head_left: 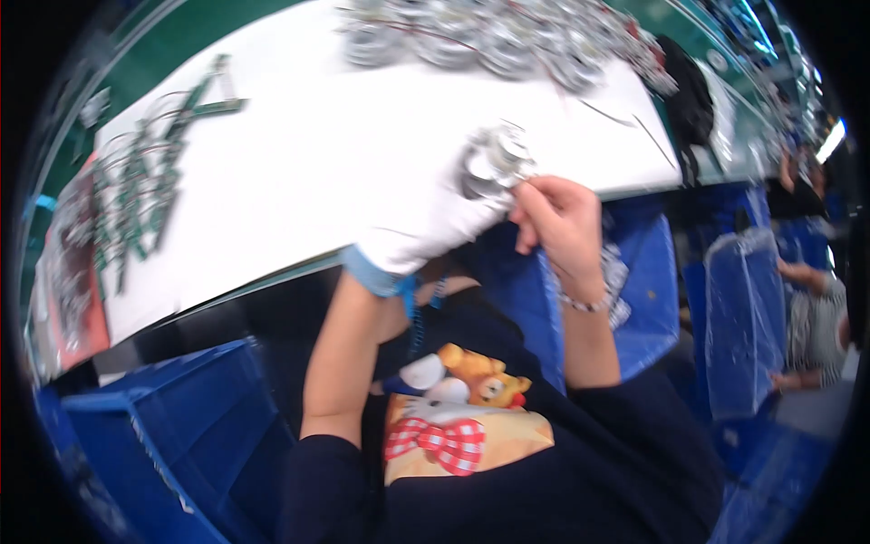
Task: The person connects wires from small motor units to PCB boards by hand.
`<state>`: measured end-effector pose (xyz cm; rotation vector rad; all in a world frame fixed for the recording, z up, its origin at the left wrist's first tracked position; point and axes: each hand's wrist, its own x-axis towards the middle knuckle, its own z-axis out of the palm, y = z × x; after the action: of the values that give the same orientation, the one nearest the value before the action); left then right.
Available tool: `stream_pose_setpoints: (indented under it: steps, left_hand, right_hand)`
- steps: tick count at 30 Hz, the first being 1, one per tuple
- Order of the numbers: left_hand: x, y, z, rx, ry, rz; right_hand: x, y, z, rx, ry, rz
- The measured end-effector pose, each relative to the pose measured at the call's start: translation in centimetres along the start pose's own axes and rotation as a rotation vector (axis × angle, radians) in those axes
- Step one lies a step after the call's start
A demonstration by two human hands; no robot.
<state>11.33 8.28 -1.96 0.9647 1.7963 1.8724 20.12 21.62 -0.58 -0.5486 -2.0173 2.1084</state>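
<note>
My left hand (439, 222), in a white glove with a blue cuff, is closed around a silver round metal part (501, 156) above the white table top. My right hand (564, 222) is bare, with a bead bracelet at the wrist. Its thumb and forefinger pinch together at the lower right edge of the metal part. Whatever lies between those fingertips is too small and blurred to name. Along the far edge of the table sit several similar silver round parts (444, 45) with dark and red wires.
Several green circuit boards (149, 177) joined by wires lie at the left, beside a reddish tray (91, 313). Blue bins stand below the table, one at the left (195, 408) and one at the right (648, 290). Farther right is another person (816, 331). Loose dark wires (607, 113) lie at the back right.
</note>
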Motion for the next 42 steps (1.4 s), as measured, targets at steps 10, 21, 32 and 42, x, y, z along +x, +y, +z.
stream_pose_setpoints:
  steps: [10,21,32,42]
  left_hand:
    - [0.6,7.1,-15.2,0.953,0.309,-0.169]
    - [3.1,2.1,-22.4,1.151,0.046,-0.480]
    - [-2.0,3.5,-12.0,0.918,0.114,-0.284]
    - [-2.6,4.3,-8.5,0.722,-0.118,-0.586]
  right_hand:
    - [-3.1,2.1,-3.0,0.205,-0.092,0.002]
    - [-2.9,1.6,-2.3,0.196,-0.319,0.173]
    - [-2.5,0.9,0.4,0.112,-0.471,0.222]
    - [-3.5,2.0,3.5,-0.127,-0.327,-0.035]
